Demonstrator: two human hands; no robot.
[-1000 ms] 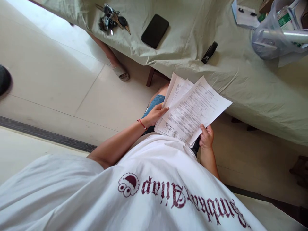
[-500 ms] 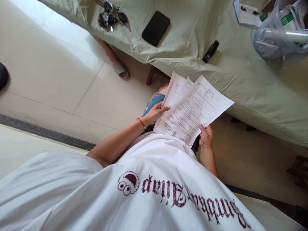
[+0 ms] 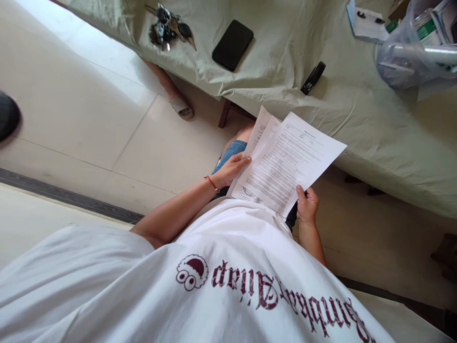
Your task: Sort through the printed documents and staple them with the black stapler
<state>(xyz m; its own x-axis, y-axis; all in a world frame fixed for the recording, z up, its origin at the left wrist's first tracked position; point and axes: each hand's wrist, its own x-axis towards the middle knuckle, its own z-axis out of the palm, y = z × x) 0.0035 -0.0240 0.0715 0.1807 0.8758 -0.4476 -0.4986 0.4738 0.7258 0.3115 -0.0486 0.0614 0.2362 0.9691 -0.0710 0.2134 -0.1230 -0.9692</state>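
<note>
Printed sheets of paper are held over my lap, fanned a little so the edges of the rear sheets show on the left. My left hand is closed on the left edge of the sheets, thumb on top. At the lower right, my right hand pinches the edge of the front sheet with its thumb on the printed side. Part of a round stamp shows on a sheet behind, near the bottom left. The fingers under the paper are hidden.
On the cloth-covered table ahead lie a bunch of keys, a black phone-like slab and a black stapler. A translucent bin with packages stands at the right. Another person's sandalled foot shows below the table.
The front sheet has shifted slightly left over the rear sheets, covering more of the stamp. Both hands keep their hold. The dark shape at the left edge shows more.
</note>
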